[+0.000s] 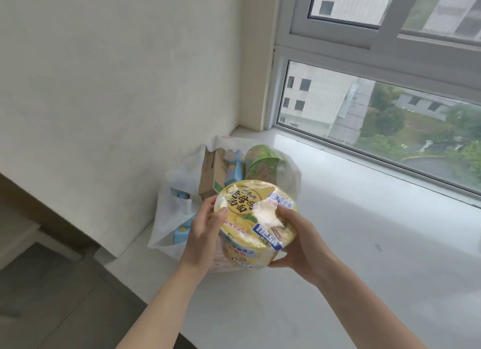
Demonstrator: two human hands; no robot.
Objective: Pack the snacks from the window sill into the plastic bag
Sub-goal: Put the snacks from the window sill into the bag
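A yellow instant-noodle bowl (256, 215) with a foil lid is held tilted between both hands, just above the near side of a white plastic bag (179, 182). My left hand (205, 231) grips its left rim, thumb on the lid. My right hand (294, 236) grips its right side, thumb under the base. The bag stands on the white window sill (364, 231) in the corner by the wall. Inside it are a green noodle bowl (261, 163), a brown carton (213, 174) and light-blue drink cartons (182, 232).
The window (390, 109) with its grey frame runs along the sill's far side. A plain wall (117, 88) stands to the left. The sill's front edge drops to a dark floor (52, 296) at lower left.
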